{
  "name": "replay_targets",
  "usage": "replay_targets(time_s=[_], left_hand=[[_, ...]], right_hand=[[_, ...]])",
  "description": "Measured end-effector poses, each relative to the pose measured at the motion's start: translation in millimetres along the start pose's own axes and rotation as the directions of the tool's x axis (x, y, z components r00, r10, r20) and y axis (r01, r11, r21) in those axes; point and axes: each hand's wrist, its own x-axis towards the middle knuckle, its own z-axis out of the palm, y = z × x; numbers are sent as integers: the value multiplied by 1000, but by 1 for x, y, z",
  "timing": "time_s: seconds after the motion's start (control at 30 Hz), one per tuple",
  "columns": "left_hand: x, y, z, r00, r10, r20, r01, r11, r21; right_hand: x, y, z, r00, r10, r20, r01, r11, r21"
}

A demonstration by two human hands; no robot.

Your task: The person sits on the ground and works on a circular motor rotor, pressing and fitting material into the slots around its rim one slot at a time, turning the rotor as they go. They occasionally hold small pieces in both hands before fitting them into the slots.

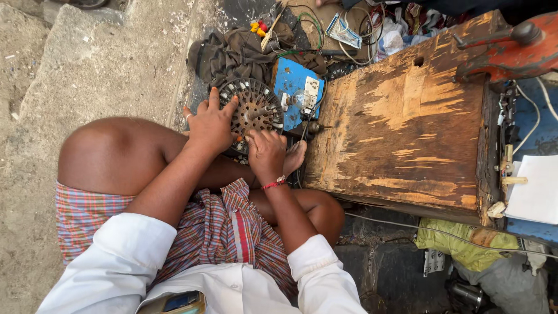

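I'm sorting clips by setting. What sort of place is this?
Probably a ground-level electrical repair spot: a round slotted metal motor core under both hands, a blue board with white switches, a worn wooden workbench and tangled wires.

Worn wooden bench [401,128], perhaps concrete ground [87,70]

Under your left hand [210,125] and right hand [266,152] sits a dark grey slotted metal disc [254,107], its rim ringed with pale tabs. Your right wrist carries a red thread band [274,184]. Your lap is covered by a checked cloth [221,229] in pink, red and blue, and your sleeves [131,256] are white. Beside the disc lies a bright blue board [293,81] with a white switch plate. The wooden box [401,128] is worn orange-brown with dark patches. A yellow-green rag [459,244] lies below it.
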Motion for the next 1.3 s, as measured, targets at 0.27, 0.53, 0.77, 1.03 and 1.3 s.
replay_targets(time_s=[0.27,0.53,0.77,1.03,1.3], left_hand=[[0,1,-2,1000,-2,-23,2,1000,11],[-2,2,-7,1000,5,-14,-5,1000,2],[-6,1,-5,1000,12,-24,-13,1000,-17],[-3,0,-5,1000,-4,-12,4,1000,1],[0,1,-5,999,-25,34,25,1000,2]], right_hand=[[0,-1,3,999,-8,-52,9,1000,19],[1,0,3,998,-3,-61,3,1000,-9],[-5,-2,3,995,-1,-103,1,1000,1],[-1,0,2,997,-48,-56,47,999,-24],[0,-2,0,998,-39,-40,39,999,7]])
